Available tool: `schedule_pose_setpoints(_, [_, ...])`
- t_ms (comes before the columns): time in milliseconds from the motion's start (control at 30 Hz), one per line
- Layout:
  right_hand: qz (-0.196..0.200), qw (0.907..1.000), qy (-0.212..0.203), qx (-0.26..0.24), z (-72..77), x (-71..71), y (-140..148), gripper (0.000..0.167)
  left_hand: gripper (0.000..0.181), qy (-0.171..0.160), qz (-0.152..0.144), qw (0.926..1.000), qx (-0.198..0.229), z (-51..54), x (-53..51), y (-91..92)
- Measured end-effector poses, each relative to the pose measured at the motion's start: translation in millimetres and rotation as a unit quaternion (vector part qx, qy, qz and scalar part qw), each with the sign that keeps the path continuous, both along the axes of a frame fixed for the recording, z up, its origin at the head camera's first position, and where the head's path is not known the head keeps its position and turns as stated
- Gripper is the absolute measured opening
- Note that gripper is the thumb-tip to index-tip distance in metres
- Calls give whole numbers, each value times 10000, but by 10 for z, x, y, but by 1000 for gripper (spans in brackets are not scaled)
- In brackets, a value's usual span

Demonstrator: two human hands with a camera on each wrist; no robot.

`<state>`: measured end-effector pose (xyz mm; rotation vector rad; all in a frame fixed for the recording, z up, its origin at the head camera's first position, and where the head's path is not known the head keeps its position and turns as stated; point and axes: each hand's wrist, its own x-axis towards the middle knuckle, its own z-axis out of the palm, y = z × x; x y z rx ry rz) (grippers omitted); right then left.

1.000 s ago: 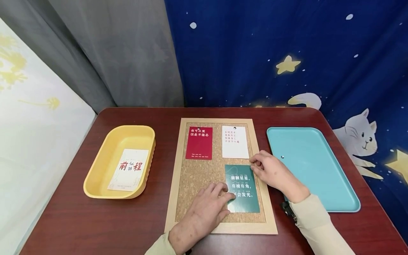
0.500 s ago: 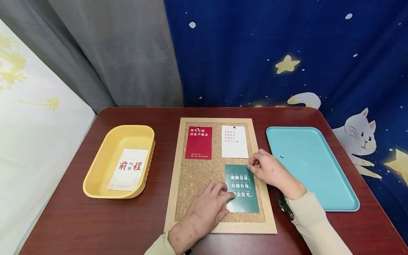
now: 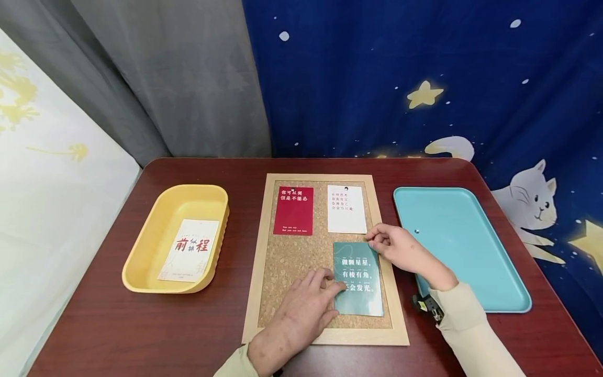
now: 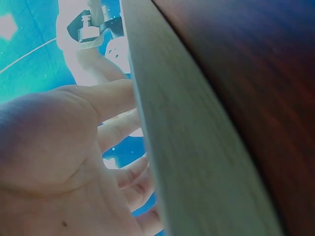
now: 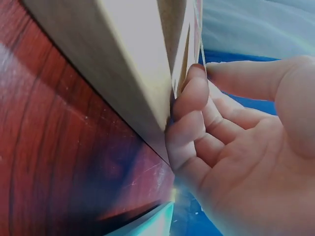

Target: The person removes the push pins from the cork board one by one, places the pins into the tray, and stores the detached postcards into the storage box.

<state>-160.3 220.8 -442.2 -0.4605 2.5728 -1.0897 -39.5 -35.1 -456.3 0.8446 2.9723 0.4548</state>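
Observation:
A green card (image 3: 359, 267) with white writing lies on the lower right part of a wood-framed corkboard (image 3: 292, 272). The left hand (image 3: 301, 309) rests at the card's left edge, with fingertips on it. In the left wrist view the fingers of the left hand (image 4: 83, 152) reach over the board's frame (image 4: 182, 123). The right hand (image 3: 400, 251) is at the card's top right corner. There the right wrist view shows thumb and forefinger of the right hand (image 5: 231, 123) pinching a thin edge. A red card (image 3: 293, 214) and a white card (image 3: 347, 217) are fixed higher on the board, each with a pin at the top.
To the left stands a yellow basket (image 3: 141, 262) holding a white card (image 3: 190, 250) with red and black writing. A turquoise tray (image 3: 464, 246) with one small silver pin (image 3: 416, 231) lies on the right. Curtains hang behind the dark red table (image 3: 226, 324).
The green card has shifted very slightly to the right. Over the last half second the right hand has turned a little at its top right corner. The left hand stays nearly still.

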Motion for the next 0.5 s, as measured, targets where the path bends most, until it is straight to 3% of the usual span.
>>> schedule_pose_setpoints(267, [-32,9980,-484,-406,-10,-31,55,17,66,-301,315,9988,245,16,-5,-8])
schedule_pose_setpoints(400, [-121,9960,-535,-712,-2,-29,69,17,67,-560,676,9931,772,41,-10,-19])
schedule_pose_setpoints(500, [-272,9935,-530,-965,19,-26,72,18,62,-740,999,9838,1290,58,-15,-29])
